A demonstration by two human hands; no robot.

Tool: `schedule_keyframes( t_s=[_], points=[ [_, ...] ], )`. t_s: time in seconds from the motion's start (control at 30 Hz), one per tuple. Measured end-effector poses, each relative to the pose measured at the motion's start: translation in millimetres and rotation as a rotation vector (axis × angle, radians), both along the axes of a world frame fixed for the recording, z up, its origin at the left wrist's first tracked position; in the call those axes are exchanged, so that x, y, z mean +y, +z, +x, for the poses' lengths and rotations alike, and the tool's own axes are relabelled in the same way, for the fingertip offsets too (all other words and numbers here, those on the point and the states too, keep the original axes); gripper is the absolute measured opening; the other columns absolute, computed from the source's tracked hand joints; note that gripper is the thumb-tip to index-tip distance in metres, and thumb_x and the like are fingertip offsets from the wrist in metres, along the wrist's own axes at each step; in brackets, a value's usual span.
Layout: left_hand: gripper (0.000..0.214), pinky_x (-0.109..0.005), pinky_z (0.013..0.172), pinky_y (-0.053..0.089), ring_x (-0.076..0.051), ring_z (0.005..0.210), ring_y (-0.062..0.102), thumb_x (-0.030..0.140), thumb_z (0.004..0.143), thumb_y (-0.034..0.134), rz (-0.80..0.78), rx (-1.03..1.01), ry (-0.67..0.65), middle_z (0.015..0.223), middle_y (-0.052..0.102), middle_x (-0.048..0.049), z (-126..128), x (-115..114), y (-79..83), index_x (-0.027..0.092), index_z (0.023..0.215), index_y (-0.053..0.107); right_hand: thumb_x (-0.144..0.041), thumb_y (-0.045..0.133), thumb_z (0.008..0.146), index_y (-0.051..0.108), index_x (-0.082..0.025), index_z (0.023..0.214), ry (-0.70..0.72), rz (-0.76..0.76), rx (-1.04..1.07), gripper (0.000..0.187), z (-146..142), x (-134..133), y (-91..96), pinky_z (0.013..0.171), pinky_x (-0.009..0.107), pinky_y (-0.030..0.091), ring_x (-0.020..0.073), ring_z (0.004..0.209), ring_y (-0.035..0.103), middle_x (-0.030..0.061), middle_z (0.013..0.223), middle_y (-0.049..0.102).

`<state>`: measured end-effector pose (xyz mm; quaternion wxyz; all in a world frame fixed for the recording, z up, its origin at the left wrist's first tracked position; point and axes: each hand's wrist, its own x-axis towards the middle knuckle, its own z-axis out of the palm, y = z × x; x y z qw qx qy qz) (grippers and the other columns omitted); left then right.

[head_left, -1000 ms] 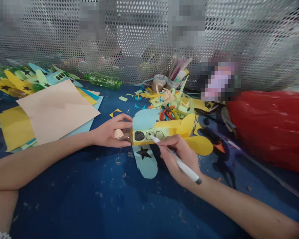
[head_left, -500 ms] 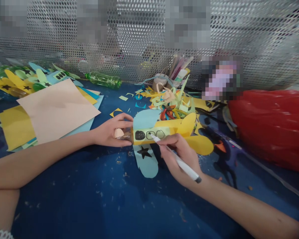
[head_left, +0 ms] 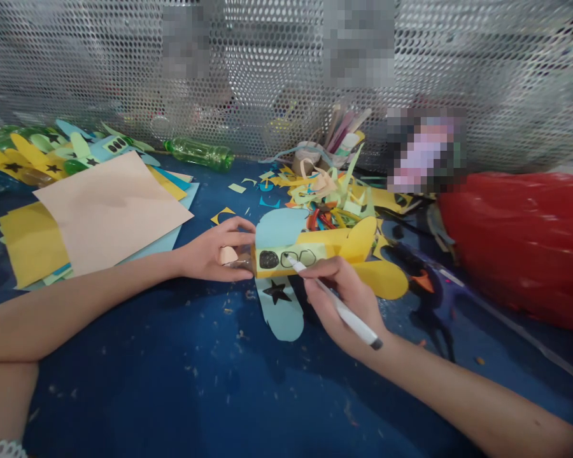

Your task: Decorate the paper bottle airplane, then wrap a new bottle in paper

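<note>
A toy plane [head_left: 327,240] made of a plastic bottle wrapped in yellow paper lies on its side on the blue table. It has light blue wings, the nearer one marked with a black star, and yellow tail pieces. My left hand [head_left: 222,249] is closed around the bottle's clear neck end, by a peach-coloured cap. In my right hand [head_left: 346,299] is a white marker [head_left: 351,318], its tip touching the pale strip of window outlines [head_left: 293,257]. The leftmost window is filled in black; the other two are mostly outlines.
Paper sheets [head_left: 109,210] are stacked at left, with other paper planes [head_left: 109,147] behind. A green bottle [head_left: 198,154] lies near the perforated metal screen [head_left: 262,57]. Paper scraps [head_left: 325,184] are heaped behind the plane. At right are a purple glue gun [head_left: 439,289] and a red bag [head_left: 520,242].
Both hands and the plane stay almost where they were. The marker's rear end has shifted very slightly left; its tip remains on the second window.
</note>
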<state>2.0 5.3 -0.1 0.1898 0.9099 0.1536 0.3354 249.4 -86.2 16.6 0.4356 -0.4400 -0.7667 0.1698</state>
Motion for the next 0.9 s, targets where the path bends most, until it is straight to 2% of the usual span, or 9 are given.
schedule_keyframes(
  t_s=[0.17, 0.37, 0.53, 0.67, 0.9],
  points=[
    [0.05, -0.044, 0.089, 0.053, -0.026, 0.104, 0.058, 0.037, 0.077, 0.074, 0.004, -0.005, -0.005, 0.115, 0.054, -0.0132, 0.3, -0.1, 0.3, 0.024, 0.122, 0.057, -0.019, 0.052, 0.086, 0.054, -0.021, 0.086, -0.002, -0.024, 0.0, 0.004, -0.6, 1.1, 0.1, 0.038, 0.017, 0.037, 0.0067, 0.042, 0.05, -0.0053, 0.058, 0.059],
    [0.051, -0.044, 0.089, 0.053, -0.026, 0.105, 0.058, 0.037, 0.078, 0.074, 0.003, 0.002, -0.006, 0.116, 0.054, -0.0129, -0.2, -0.3, 0.6, 0.025, 0.124, 0.055, -0.022, 0.051, 0.085, 0.054, -0.021, 0.083, -0.01, -0.067, 0.001, 0.004, -1.8, -1.0, 2.6, 0.041, 0.019, 0.04, 0.0088, 0.043, 0.052, -0.0041, 0.057, 0.06],
    [0.051, -0.044, 0.089, 0.053, -0.027, 0.106, 0.057, 0.037, 0.077, 0.074, 0.004, 0.001, -0.005, 0.115, 0.055, -0.0124, 0.1, -0.2, 1.3, 0.026, 0.124, 0.056, -0.024, 0.051, 0.085, 0.054, -0.021, 0.083, -0.027, -0.102, -0.004, 0.005, -1.6, -0.7, 3.9, 0.038, 0.02, 0.035, 0.0084, 0.04, 0.048, -0.0047, 0.055, 0.058],
    [0.051, -0.045, 0.088, 0.053, -0.027, 0.105, 0.058, 0.037, 0.078, 0.073, 0.001, -0.006, -0.014, 0.115, 0.054, -0.0132, 0.4, 0.3, 0.8, 0.025, 0.124, 0.056, -0.022, 0.05, 0.084, 0.053, -0.022, 0.083, 0.003, -0.088, 0.003, 0.003, -0.7, -0.3, 3.4, 0.041, 0.02, 0.039, 0.0092, 0.043, 0.052, -0.0042, 0.057, 0.059],
    [0.051, -0.045, 0.089, 0.053, -0.027, 0.107, 0.057, 0.039, 0.078, 0.073, 0.01, 0.002, 0.004, 0.115, 0.055, -0.0123, 0.1, 0.4, -0.1, 0.027, 0.124, 0.056, -0.022, 0.051, 0.084, 0.054, -0.022, 0.083, -0.041, -0.089, -0.008, 0.003, -0.6, -0.6, 4.2, 0.042, 0.02, 0.04, 0.0101, 0.044, 0.055, -0.0051, 0.054, 0.059]
  ],
)
